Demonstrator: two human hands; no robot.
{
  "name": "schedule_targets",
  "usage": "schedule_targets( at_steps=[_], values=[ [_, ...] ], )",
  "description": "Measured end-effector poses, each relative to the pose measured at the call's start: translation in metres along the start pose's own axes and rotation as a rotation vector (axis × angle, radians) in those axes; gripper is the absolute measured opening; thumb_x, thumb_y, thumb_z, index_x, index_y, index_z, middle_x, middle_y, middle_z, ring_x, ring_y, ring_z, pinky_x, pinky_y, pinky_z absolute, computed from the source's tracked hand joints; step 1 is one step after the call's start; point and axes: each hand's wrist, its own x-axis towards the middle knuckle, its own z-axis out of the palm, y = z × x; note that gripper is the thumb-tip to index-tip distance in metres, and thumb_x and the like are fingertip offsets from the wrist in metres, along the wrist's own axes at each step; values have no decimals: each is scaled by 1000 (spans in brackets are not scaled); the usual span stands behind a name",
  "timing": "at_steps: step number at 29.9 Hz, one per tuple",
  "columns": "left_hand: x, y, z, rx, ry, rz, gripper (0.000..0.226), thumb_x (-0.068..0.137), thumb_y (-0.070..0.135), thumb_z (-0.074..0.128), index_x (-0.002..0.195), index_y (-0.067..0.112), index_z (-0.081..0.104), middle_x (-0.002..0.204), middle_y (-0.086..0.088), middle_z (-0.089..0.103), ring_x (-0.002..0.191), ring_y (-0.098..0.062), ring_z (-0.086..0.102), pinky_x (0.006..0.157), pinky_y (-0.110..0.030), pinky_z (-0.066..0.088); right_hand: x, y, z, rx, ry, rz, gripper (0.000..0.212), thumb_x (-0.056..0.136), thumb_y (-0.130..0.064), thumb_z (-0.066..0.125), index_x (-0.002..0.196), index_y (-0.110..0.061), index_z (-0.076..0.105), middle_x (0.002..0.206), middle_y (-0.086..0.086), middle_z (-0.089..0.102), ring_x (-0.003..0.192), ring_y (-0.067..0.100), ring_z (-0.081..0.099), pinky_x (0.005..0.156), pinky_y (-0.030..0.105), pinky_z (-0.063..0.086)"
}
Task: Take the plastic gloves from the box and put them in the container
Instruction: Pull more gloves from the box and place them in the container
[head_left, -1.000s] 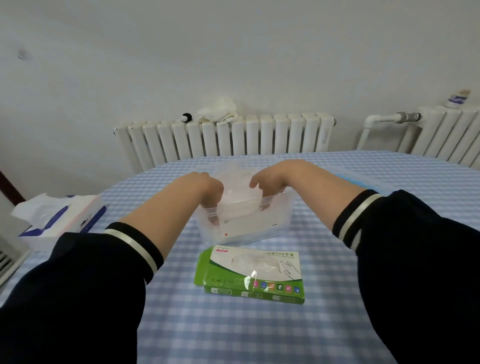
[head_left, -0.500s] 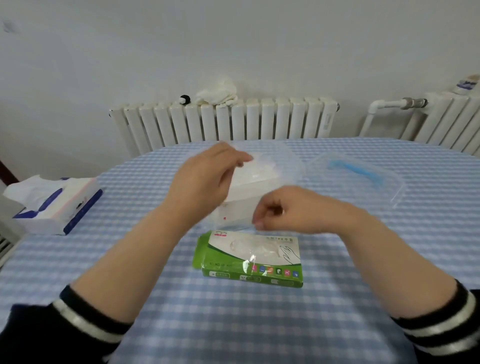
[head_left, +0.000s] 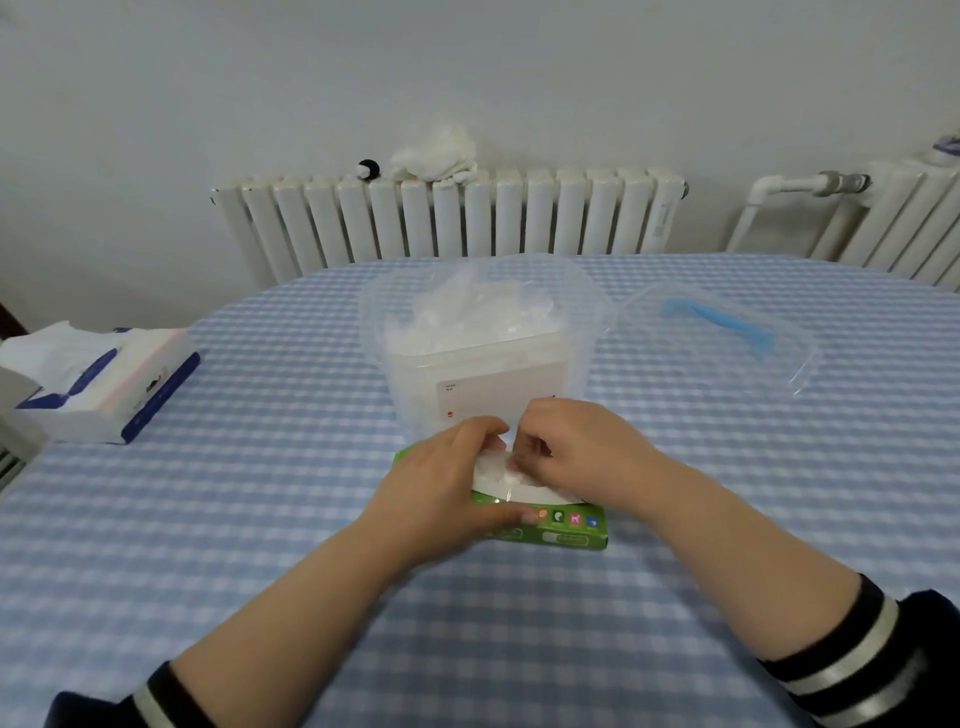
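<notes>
Sleeves: my dark striped cuffs, bottom corners of frame.
Left hand (head_left: 441, 483): lower centre, fingers curled over the green box (head_left: 566, 535), thumb along its near edge, steadying it.
Right hand (head_left: 576, 452): just right of the left one, fingertips bent in at the box's opening, pinching the plastic gloves (head_left: 496, 475).
Gloves in box: white, filmy wad at the slot, between my hands.
Handling: I judge them very light, limp, slippery; pinch the top layer only, pull slowly.
Container (head_left: 483, 338): clear tub just beyond the box, centre frame, open, gloves piled inside.
Lid (head_left: 727, 327): right of tub, blue handle.
Tissue pack (head_left: 104, 384): left edge.
Radiator (head_left: 457, 218): upper centre.
</notes>
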Motion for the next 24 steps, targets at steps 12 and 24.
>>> schedule_targets(
  at_steps=[12, 24],
  values=[
    [0, -5, -3, -164, -12, -57, 93, 65, 54, 82, 141, 33, 31, 126, 22, 49, 115, -6, 53, 90, -23, 43, -3, -4, -1, 257, -119, 53, 44, 83, -42, 69, 123, -32, 53, 112, -18, 48, 97, 3, 52, 77, 18, 43],
    [-1, -4, -6, -159, -36, -53, 94, 64, 58, 79, 139, 40, 25, 114, 27, 50, 109, -7, 56, 89, -30, 48, 3, -8, 12, 635, 233, 75, 19, 95, -24, 58, 80, -23, 70, 79, -14, 67, 79, 1, 63, 76, 21, 50]
  ],
)
